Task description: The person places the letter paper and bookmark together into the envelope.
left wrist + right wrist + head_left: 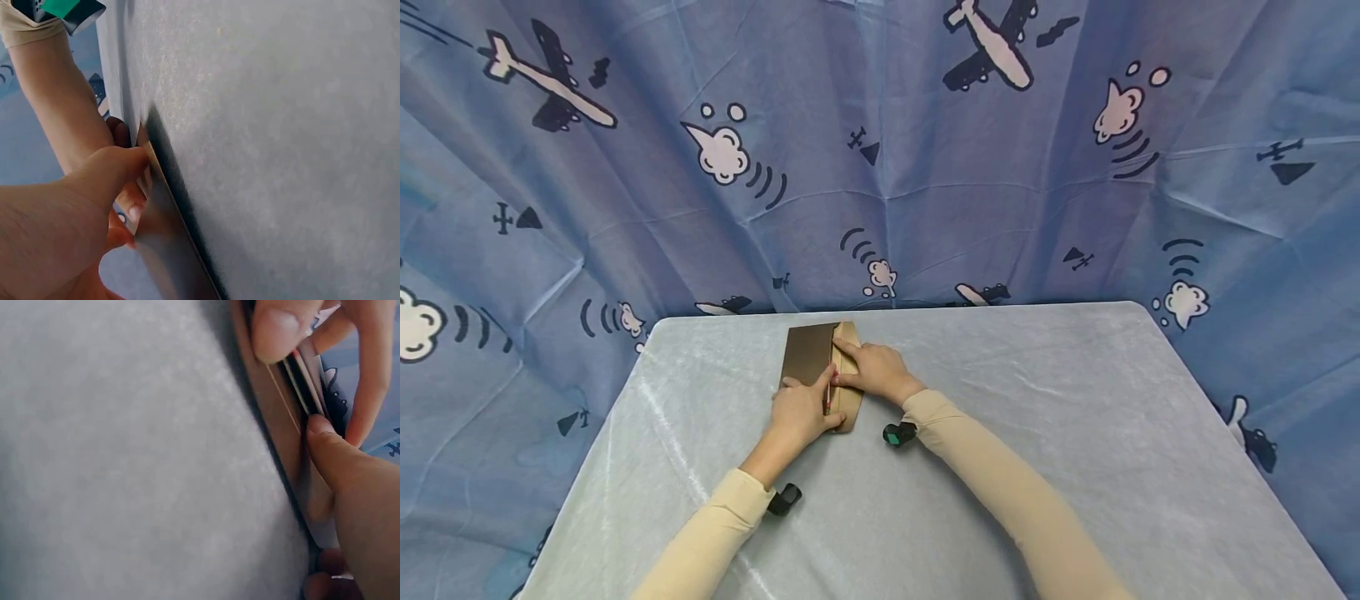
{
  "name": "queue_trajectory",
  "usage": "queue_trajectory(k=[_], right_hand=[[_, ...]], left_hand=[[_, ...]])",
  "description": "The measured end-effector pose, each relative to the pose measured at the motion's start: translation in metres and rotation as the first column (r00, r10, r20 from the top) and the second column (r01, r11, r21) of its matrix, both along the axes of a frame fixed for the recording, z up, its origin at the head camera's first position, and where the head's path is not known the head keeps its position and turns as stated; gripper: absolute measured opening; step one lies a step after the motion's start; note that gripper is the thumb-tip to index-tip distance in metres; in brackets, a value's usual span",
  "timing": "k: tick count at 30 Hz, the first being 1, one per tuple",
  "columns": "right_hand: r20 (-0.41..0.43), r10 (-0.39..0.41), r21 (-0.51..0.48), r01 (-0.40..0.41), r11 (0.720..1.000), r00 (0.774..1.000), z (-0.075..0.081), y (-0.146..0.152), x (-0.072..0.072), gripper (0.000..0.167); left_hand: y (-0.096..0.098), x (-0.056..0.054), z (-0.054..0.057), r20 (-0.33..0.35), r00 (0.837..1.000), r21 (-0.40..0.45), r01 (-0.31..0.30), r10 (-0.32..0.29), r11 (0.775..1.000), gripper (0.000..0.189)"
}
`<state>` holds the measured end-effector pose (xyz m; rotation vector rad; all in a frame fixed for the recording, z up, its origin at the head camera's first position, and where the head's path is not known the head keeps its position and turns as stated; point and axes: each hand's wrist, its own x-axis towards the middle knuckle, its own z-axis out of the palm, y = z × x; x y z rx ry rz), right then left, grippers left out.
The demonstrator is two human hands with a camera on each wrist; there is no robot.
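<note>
A brown envelope (807, 343) lies near the table's far edge, its paler flap (847, 403) folded out to the right. My left hand (797, 412) grips the near part of the envelope, thumb by the flap and index finger at the opening. From the right, my right hand (882, 372) reaches over the flap, with its thumb and index finger at the opening's edge. In the right wrist view, dark and pale layers (301, 381) with a touch of red show in the slit; what they are cannot be told.
A pale grey cloth covers the table (1075, 467). Behind it hangs a blue curtain (925, 183) printed with planes and clouds. Small black wrist cameras sit below the left wrist and the right wrist.
</note>
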<state>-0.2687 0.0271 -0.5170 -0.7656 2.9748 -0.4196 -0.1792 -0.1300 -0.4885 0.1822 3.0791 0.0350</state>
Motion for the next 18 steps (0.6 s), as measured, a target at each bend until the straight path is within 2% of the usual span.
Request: queue_trajectory(k=[5,10,14,18], right_hand=[[0.039,0.029,-0.067,-0.026,0.997,0.999,0.001,0.006,0.001,0.081],[0.060,0.029,-0.083,-0.024,0.996,0.998,0.002,0.010,0.001,0.078],[0.073,0.042,-0.141,-0.032,0.990,0.996,0.001,0.014,0.002,0.075],[0.060,0.062,-0.192,-0.049,0.980,0.996,0.004,0.021,0.005,0.068]], left_hand=[[0.001,0.001,0.001,-0.012,1.000,-0.027,-0.008,0.008,1.000,0.097],[0.000,-0.001,0.006,-0.006,1.000,-0.020,-0.028,0.028,0.999,0.099],[-0.002,-0.003,0.011,0.028,0.998,0.005,-0.047,0.047,0.999,0.094],[-0.007,-0.005,0.015,0.063,0.997,0.027,-0.044,0.042,0.999,0.088]])
